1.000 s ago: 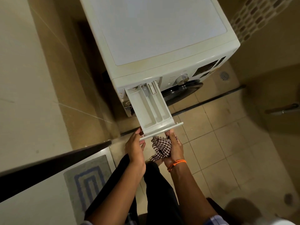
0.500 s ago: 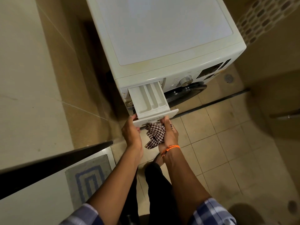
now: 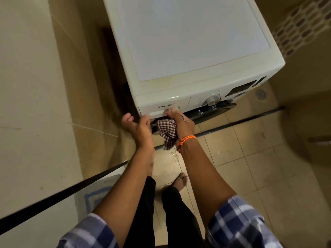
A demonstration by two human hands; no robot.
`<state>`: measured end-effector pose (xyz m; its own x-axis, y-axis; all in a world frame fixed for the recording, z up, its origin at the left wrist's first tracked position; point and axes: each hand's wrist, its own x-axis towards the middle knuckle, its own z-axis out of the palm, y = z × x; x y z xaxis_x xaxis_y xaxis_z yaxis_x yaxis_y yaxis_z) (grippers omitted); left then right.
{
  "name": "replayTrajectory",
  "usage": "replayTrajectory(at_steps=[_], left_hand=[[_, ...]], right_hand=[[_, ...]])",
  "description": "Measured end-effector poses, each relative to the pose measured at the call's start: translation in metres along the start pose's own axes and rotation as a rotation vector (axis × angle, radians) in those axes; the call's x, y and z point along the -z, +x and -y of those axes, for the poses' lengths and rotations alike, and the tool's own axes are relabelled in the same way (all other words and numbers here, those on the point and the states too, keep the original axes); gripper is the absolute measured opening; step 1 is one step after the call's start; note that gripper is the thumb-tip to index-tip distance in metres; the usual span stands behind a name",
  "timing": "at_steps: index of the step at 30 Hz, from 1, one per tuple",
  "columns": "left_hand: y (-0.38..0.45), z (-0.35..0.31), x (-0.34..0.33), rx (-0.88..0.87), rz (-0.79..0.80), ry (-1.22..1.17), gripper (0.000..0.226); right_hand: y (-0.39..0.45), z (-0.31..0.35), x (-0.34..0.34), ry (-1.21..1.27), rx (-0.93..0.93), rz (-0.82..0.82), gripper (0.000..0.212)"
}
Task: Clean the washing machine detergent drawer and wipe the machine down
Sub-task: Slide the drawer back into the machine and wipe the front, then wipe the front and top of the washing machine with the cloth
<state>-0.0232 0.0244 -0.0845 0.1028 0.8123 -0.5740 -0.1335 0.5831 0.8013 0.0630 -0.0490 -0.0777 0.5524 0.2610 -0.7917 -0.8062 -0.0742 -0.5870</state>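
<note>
At the machine (image 3: 188,42), your right hand (image 3: 180,122) presses the drawer (image 3: 163,109) front, its grip bunching the cloth (image 3: 167,130). Your left hand (image 3: 138,128) hangs beside it, grip loosely spread.

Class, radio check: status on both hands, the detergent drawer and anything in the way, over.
Left hand open at detergent drawer corner. Right hand pressing drawer front, gripping checked cloth. Drawer flush in washing machine. Nothing obstructing; wet patch on floor.

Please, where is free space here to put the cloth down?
The flat top of the washing machine is bare. The floor tiles right of the right hand are bare too, though wet near the feet. In front of the drawer it is crowded: both hands and the checked cloth.
</note>
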Motion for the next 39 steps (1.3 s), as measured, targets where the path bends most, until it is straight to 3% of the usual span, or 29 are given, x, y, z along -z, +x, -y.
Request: replayTrajectory(at_steps=[2,4,7,11,16,18,22,24,28,33,39], left_hand=[[-0.010,0.005,0.006,-0.046,-0.032,0.207,0.043],[-0.021,0.007,0.008,-0.102,0.004,0.308,0.017],[-0.037,-0.008,-0.001,-0.338,0.164,0.390,0.015],[-0.029,-0.040,-0.030,-0.496,0.158,0.386,0.013],[0.021,-0.076,-0.057,-0.650,0.032,0.455,0.013],[0.044,-0.087,-0.062,-0.636,-0.025,0.476,0.015],[0.074,-0.096,-0.060,-0.592,-0.114,0.524,0.018],[0.084,-0.091,-0.057,-0.544,-0.154,0.532,0.017],[0.096,-0.086,-0.061,-0.486,-0.216,0.576,0.017],[0.111,-0.091,-0.079,-0.438,-0.241,0.630,0.009],[0.124,-0.088,-0.068,-0.410,-0.168,0.496,0.023]], right_hand=[[-0.006,0.002,0.001,0.059,-0.025,-0.070,0.027],[-0.013,0.015,-0.004,0.092,-0.020,-0.105,0.010],[-0.030,0.055,-0.018,0.110,0.063,-0.064,0.007],[-0.052,0.124,-0.038,0.026,0.401,-0.012,0.021],[-0.056,0.164,-0.057,-0.339,0.894,0.043,0.029],[-0.044,0.158,-0.056,-0.552,0.975,0.094,0.035],[-0.016,0.140,-0.047,-0.734,1.181,-0.238,0.027],[-0.011,0.138,-0.051,-0.740,1.219,-0.286,0.024],[0.014,0.141,-0.070,-0.910,1.255,-0.176,0.027],[0.045,0.092,-0.111,-1.497,1.148,-0.036,0.061],[0.043,0.064,-0.133,-1.582,1.291,0.107,0.059]])
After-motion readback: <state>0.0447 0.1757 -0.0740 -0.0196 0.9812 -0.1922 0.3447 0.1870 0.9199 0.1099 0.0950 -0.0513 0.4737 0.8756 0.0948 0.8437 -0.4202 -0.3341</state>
